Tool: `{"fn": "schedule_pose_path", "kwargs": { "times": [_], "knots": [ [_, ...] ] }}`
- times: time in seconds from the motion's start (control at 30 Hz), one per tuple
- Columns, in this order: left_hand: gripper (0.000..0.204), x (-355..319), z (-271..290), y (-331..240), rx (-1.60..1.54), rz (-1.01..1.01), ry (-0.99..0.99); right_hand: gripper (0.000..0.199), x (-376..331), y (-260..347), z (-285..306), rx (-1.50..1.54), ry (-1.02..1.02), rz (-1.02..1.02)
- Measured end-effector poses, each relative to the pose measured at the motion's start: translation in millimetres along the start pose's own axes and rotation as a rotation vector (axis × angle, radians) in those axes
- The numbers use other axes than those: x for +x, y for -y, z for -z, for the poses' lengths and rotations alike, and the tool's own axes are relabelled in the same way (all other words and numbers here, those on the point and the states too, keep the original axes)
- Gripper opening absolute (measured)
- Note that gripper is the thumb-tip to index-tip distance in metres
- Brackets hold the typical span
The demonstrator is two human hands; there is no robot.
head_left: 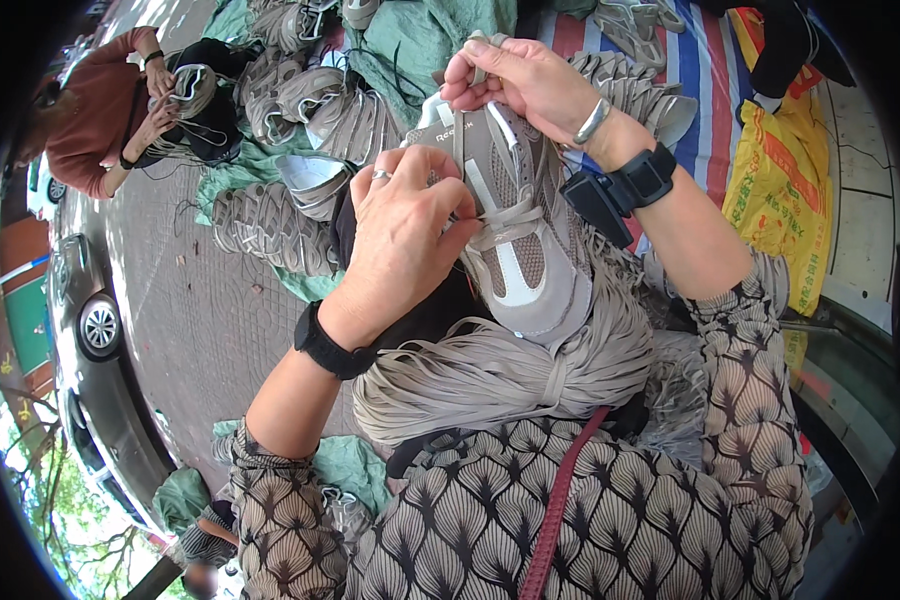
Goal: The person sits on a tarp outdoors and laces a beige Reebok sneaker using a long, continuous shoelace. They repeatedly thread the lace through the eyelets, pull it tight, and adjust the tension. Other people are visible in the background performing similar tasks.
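Lace (511,222) looks partway in: crossed beside the left hand's (405,205) curled fingers (can't tell their grip), rows toward the right hand's (530,82) lace-pinching fingers probably undone. Shoe upper's (536,258) between both.

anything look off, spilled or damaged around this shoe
Nothing stands out. The shoe looks undamaged where visible, and the lace bundle by its toe is tied together. The yellow bag at right is crumpled, but that seems unremarkable.

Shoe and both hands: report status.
Right hand pinching a lace. Left hand at the laces, grip unclear. Shoe partly hidden by left hand; lace bundle at toe.
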State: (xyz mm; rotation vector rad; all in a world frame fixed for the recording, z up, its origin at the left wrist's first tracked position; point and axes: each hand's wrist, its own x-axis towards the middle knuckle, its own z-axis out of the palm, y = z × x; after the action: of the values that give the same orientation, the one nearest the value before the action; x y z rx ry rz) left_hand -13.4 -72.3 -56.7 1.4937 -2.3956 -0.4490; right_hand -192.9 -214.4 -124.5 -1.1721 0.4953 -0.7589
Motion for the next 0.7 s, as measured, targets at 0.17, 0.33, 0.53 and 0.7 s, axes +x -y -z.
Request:
{"fn": "schedule_pose_path", "kwargs": {
  "times": [0.17,0.33,0.53,0.7],
  "knots": [
    [0.013,-9,4,17,0.204,0.014,-0.127,0.038,0,-3,3,0.011,-0.005,0.004],
    [0.013,-20,-11,12,0.208,0.173,-0.174,0.038,1,-3,0,-0.008,0.009,0.016],
    [0.026,-16,0,2,0.060,0.099,-0.198,0.038,-1,-4,5,0.011,-0.006,0.012],
    [0.035,3,-1,-11,0.021,-0.030,-0.086,0.038,2,-3,0,0.051,-0.050,-0.013]
  ]
}}
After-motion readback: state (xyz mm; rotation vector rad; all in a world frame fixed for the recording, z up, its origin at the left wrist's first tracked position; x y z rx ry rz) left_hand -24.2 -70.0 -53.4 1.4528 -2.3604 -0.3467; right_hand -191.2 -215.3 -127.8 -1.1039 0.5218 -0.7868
